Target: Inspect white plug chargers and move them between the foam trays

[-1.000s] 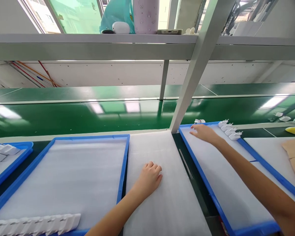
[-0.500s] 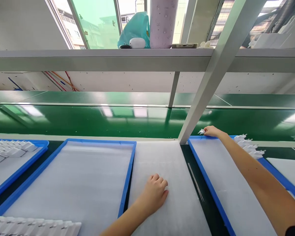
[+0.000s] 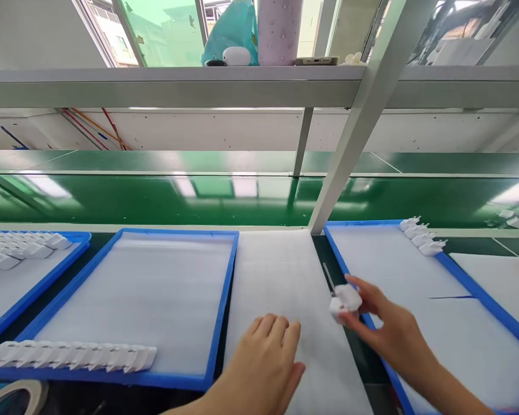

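Between the thumb and fingers of my right hand (image 3: 380, 323) are small white plastic parts (image 3: 345, 301), blurred, so I cannot tell how many. They are above the dark gap beside the right tray's blue rim. My left hand (image 3: 268, 360) hovers palm down over the white sheet (image 3: 281, 271), holding nothing, its fingers slightly bent and the thumb apart. A row of similar white parts (image 3: 78, 355) lines the near edge of the blue-rimmed left tray (image 3: 234, 259). Several more white parts (image 3: 424, 237) are at the far corner of the right tray (image 3: 501, 314).
Another tray of white parts (image 3: 17, 248) is at the far left. A slanted metal post (image 3: 350, 121) rises behind the sheet to a shelf (image 3: 177, 89). Beyond runs a green conveyor belt (image 3: 177, 202), with loose white parts (image 3: 518, 221) at right. A tape roll (image 3: 26, 395) is at the lower left.
My right hand has come back from the far edge of the right tray toward the middle with the white parts. My left hand appears larger and lower. The view has tilted down.
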A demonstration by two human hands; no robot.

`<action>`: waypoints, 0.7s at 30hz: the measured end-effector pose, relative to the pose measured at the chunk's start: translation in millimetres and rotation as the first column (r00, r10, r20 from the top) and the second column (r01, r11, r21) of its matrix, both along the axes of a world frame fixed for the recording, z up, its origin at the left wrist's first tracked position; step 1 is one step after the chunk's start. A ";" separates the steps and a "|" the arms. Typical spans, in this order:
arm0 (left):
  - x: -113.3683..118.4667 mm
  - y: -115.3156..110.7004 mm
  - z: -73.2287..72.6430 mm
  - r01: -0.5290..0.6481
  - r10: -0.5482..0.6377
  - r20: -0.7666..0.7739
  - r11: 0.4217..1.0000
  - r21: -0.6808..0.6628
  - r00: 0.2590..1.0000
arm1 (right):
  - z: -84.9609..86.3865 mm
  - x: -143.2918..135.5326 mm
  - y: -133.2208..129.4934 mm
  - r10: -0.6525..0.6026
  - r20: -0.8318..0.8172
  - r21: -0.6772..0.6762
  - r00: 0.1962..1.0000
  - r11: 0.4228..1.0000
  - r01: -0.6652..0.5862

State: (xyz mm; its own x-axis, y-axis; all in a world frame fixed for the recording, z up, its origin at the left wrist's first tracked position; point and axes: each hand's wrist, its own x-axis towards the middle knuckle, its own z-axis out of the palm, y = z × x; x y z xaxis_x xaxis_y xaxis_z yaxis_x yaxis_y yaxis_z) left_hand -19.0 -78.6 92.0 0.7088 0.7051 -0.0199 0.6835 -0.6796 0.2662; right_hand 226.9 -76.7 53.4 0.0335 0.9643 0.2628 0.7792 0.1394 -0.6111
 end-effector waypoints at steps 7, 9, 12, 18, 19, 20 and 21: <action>16.6 -68.9 -66.5 -0.162 0.288 0.410 0.935 -0.316 0.865 | -25.4 -74.7 -77.1 0.102 -0.442 -0.226 0.891 0.949 -0.220; 10.8 -72.8 -70.9 -0.141 0.353 0.460 0.890 -0.434 0.815 | -25.0 -69.3 -73.8 0.104 -0.546 -0.313 0.831 0.895 -0.317; 1.2 -71.3 -67.9 -0.049 0.392 0.469 0.805 -0.592 0.791 | -23.9 -52.1 -62.9 0.157 -0.683 -0.340 0.713 0.795 -0.501; -5.5 -65.8 -63.0 0.112 0.377 0.476 0.679 -0.726 0.795 | -33.3 -38.6 -44.7 0.047 -0.845 -0.416 0.532 0.568 -0.711; -5.9 -65.7 -63.6 0.135 0.368 0.481 0.667 -0.733 0.796 | -35.2 -39.9 -44.2 -0.007 -0.864 -0.423 0.503 0.552 -0.719; -6.3 -65.9 -64.4 0.158 0.356 0.489 0.658 -0.737 0.796 | -36.7 -41.4 -44.5 -0.063 -0.882 -0.423 0.466 0.539 -0.728; -6.6 -66.1 -65.4 0.179 0.346 0.498 0.650 -0.738 0.795 | -37.6 -42.6 -45.4 -0.117 -0.898 -0.417 0.424 0.528 -0.740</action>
